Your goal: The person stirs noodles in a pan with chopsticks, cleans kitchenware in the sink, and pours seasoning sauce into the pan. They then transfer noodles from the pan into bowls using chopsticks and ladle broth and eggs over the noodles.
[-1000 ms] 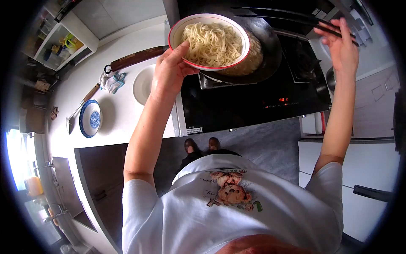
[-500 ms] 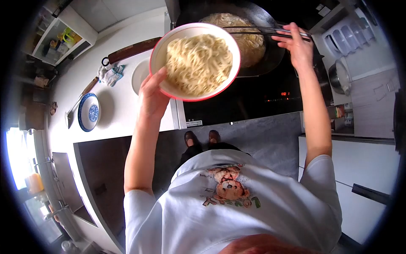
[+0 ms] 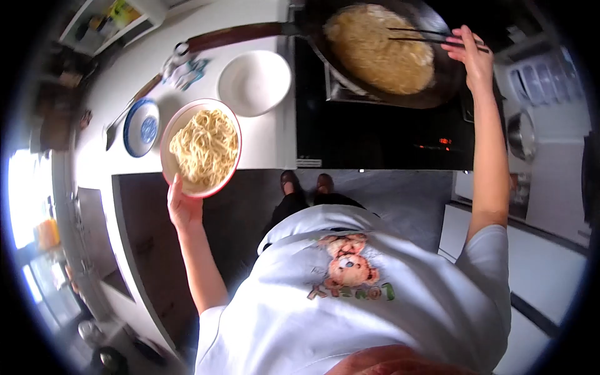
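Observation:
My left hand [image 3: 183, 203] is closed on the near rim of a white bowl with a red edge [image 3: 167, 169], held at the counter's front edge. A heap of pale noodles [image 3: 205, 149] fills it. Up at the right, my right hand [image 3: 473, 56] grips a pair of dark chopsticks [image 3: 412, 35]. Their tips reach over a black wok [image 3: 319, 31] on the stove. Inside the wok lies a broth with noodles [image 3: 381, 50], with paler pieces along its edge. A white bowl [image 3: 255, 84] stands on the counter between the held bowl and the wok.
A blue-patterned dish [image 3: 142, 128] and a long-handled utensil [image 3: 145, 87] sit at the counter's left. Beside the wok's wooden handle [image 3: 234, 35] lies a bunched cloth [image 3: 184, 72]. The black cooktop [image 3: 375, 134] shows lit red digits. A metal bowl [image 3: 520, 134] is at the right.
My left hand has carried the noodle bowl left and towards me, away from the wok, uncovering the white bowl. My right hand still holds the chopsticks over the wok.

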Demonstrator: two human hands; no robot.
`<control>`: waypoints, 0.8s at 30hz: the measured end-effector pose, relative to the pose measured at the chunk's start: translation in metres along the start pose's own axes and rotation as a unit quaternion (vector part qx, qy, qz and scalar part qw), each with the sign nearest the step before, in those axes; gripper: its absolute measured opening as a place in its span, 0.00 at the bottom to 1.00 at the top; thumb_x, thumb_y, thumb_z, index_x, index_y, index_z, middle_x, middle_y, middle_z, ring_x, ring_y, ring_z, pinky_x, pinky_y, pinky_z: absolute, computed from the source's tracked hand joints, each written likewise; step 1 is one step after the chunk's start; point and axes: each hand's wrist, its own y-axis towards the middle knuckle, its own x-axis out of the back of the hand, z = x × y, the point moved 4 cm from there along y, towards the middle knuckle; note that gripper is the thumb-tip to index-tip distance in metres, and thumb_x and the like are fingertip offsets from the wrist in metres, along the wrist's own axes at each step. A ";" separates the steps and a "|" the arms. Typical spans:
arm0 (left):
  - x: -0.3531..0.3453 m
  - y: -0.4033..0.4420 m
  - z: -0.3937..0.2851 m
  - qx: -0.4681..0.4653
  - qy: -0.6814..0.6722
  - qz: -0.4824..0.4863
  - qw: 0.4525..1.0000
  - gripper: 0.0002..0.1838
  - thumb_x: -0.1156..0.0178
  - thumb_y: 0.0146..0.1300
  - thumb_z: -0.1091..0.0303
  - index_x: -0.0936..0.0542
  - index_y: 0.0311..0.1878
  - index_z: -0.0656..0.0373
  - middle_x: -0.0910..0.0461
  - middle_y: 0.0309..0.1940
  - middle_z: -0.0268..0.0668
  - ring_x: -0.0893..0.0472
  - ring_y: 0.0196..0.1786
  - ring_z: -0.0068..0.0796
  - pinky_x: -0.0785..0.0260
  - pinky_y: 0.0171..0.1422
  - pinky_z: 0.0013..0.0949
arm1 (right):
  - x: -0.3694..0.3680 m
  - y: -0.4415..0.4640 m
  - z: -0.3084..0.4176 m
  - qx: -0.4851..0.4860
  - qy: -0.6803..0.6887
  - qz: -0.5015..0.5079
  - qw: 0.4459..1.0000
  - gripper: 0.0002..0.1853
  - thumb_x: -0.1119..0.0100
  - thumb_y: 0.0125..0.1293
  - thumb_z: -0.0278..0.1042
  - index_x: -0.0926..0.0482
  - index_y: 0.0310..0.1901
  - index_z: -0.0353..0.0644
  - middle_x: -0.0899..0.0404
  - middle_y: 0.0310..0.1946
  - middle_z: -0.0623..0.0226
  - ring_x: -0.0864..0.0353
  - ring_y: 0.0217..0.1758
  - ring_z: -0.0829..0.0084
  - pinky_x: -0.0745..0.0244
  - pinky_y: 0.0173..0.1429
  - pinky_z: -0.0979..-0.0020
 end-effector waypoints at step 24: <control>0.066 0.105 -0.003 0.013 0.184 -0.136 0.973 0.18 0.45 0.59 0.69 0.33 0.50 0.67 0.26 0.41 0.46 0.21 0.35 0.38 0.23 0.36 0.33 | 0.029 -0.010 0.008 -0.147 0.011 0.107 0.983 0.21 0.55 0.65 0.47 0.32 0.52 0.40 0.25 0.43 0.57 0.19 0.32 0.67 0.34 0.17 0.83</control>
